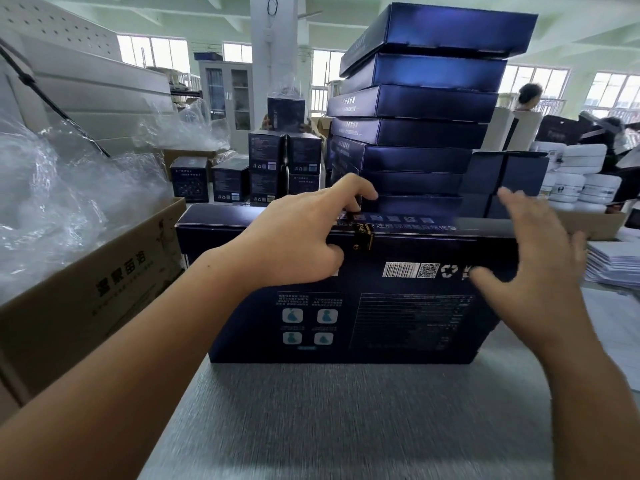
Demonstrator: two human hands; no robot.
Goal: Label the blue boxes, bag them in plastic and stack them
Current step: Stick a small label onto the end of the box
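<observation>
The blue box [346,306] is standing on its long edge on the grey table [346,427], in the middle of the frame. Its printed side is facing me, and a barcode [400,270] is showing near the top.

My hands are apart. My left hand [298,244] is holding the top edge of the blue box, with my fingers curling over the top and my thumb pressing on the front. It is sitting right beside the little gold clasp [363,237]. My right hand [533,258] is by the right end of the box with its fingers spread wide. It is looking blurry, so I cannot tell if it is touching the box.

Just behind the box, a tall stack of blue boxes [415,133] is leaning a bit to the right.

At the left of the frame, a brown cardboard box [86,299] is holding crinkly clear plastic [52,202]. Small dark boxes [263,168] are sitting farther back, left of the stack. White jars [581,178] are piling up at the right, and a pile of papers [616,265] is lying at the right edge. A person [528,98] is standing far back on the right.
</observation>
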